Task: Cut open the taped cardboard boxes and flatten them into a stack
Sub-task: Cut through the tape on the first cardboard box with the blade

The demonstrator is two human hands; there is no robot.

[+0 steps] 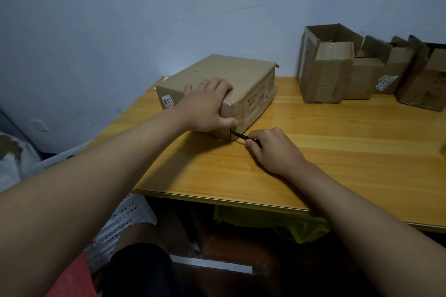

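At box (224,84) corner, right hand's (275,152) black cutter (239,135) pointing up-left.

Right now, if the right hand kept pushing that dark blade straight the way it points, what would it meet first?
The right hand aims its black cutter up-left at the near bottom corner of the taped cardboard box. It would probably go into that corner, just below the left hand's thumb.

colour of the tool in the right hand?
Black, thin cutting tool in the right hand, tip at the taped box corner. Head view.
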